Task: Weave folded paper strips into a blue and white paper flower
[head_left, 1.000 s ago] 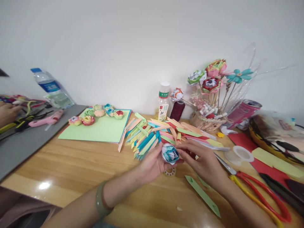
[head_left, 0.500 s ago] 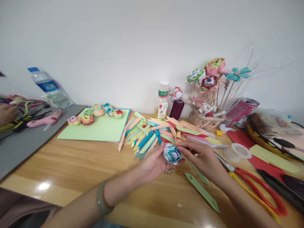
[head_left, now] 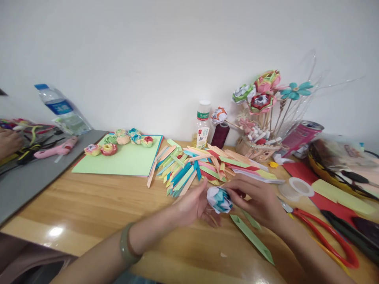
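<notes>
A blue-and-white folded paper flower (head_left: 219,200) is tilted above the table, its right edge pinched in the fingers of my right hand (head_left: 256,199). Against its left side, my left hand (head_left: 194,205) has its thumb and fingers spread apart; whether they touch the paper I cannot tell. Below the flower lie folded green paper strips (head_left: 251,238). Just beyond my hands spreads a pile of multicoloured folded strips (head_left: 183,171).
Several small paper flowers (head_left: 109,149) sit on green paper sheets (head_left: 118,167) to the left. Red-handled scissors (head_left: 325,232) and a tape roll (head_left: 296,188) lie right. A flower basket (head_left: 256,152), a bottle (head_left: 203,124) and a thread spool (head_left: 220,135) stand behind. Another person's hand (head_left: 10,142) shows far left.
The paper flower has turned and shifted slightly right and down. My left hand's fingers have loosened from around it, while my right hand has closed in on its edge.
</notes>
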The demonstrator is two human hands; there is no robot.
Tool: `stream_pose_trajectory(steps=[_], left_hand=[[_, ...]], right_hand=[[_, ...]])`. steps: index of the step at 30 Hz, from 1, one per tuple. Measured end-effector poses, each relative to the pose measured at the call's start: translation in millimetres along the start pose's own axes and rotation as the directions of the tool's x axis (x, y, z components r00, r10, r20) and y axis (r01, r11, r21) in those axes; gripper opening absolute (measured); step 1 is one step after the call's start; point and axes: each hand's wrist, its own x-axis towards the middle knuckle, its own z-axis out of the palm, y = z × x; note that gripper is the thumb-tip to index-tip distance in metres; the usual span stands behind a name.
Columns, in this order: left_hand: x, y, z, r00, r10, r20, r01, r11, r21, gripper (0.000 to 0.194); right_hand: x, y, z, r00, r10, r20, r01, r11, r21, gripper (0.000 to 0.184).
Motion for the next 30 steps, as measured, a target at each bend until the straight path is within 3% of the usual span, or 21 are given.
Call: stream_pose_trajectory(steps=[2,4,7,10,15,21,26,30], left_hand=[[0.3,-0.1,-2.2,0.999,-0.024,-0.033,0.025,1.000,0.017,0.058],[0.1,0.1,-2.7,0.998,0.025,-0.057,-0.023,0.999,0.037,0.047],[-1.2,1.6,0.0,0.984,0.155,-0.086,-0.149,0.986,0.079,0.033],[-2.4,3.4,4.0,0.947,0.290,-0.142,-0.271,0.953,0.136,0.037],[-1.6,3.6,6.9,0.896,0.409,-0.171,-0.390,0.911,0.134,0.039],[-1.2,2.3,7.6,0.855,0.471,-0.215,-0.451,0.882,0.137,0.036],[-1.3,1.1,8.6,0.842,0.475,-0.255,-0.429,0.877,0.215,0.035],[2.0,-1.1,4.4,0.773,0.581,-0.255,-0.489,0.802,0.343,0.033]], right_hand=[[-2.8,0.2,-0.6,0.992,-0.110,0.061,0.114,0.991,-0.064,0.014],[-4.0,1.2,0.1,0.988,-0.125,0.091,0.133,0.987,-0.085,0.017],[-3.2,2.1,0.7,1.000,0.008,0.019,-0.007,0.999,-0.031,0.012],[-1.7,0.4,-0.8,0.983,0.175,-0.056,-0.170,0.983,0.074,0.007],[-0.4,-5.9,1.1,0.948,0.313,0.053,-0.317,0.923,0.217,0.009],[1.7,-10.4,10.1,0.926,0.371,0.071,-0.378,0.896,0.232,0.009],[1.2,-10.9,11.0,0.912,0.409,0.043,-0.408,0.884,0.230,0.008],[1.9,-13.0,10.4,0.899,0.432,0.078,-0.437,0.865,0.247,0.011]])
